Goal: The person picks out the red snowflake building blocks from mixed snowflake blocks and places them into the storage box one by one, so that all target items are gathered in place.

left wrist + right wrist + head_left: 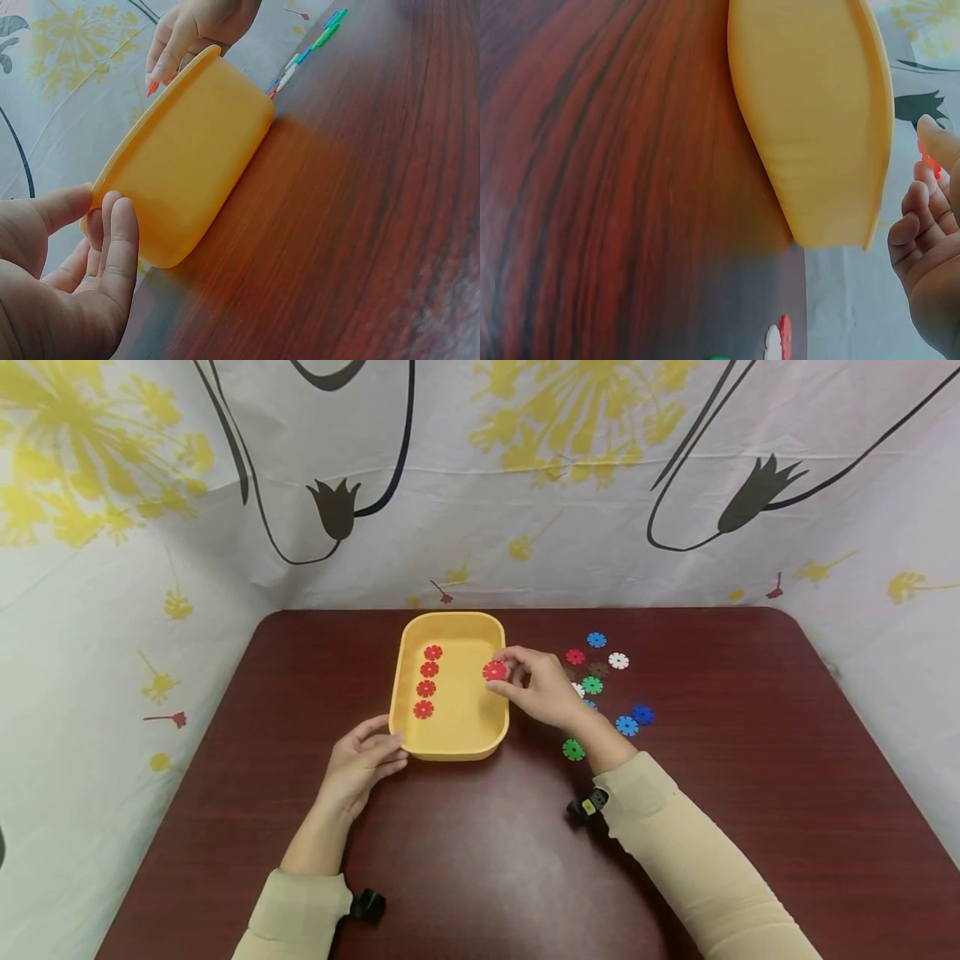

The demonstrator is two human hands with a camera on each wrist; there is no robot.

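The right hand (542,685) pinched a red disc (495,671) between thumb and fingers, up by the right rim of the yellow tray (468,710). The disc was flat and round with a notched edge, its right side covered by the fingertips; both wrist views showed only a sliver of it. The left hand (360,764) gripped the tray's near left corner — thumb on the rim, fingers against the outer wall. Inside, four red discs (426,688) stood in a column along the left side. On the dark table (465,843) to the right lay loose discs (592,685) in blue, green, white, red and brown — some partly hidden behind the right hand, the brown hard to make out. The right wrist view cut off the tray's top.
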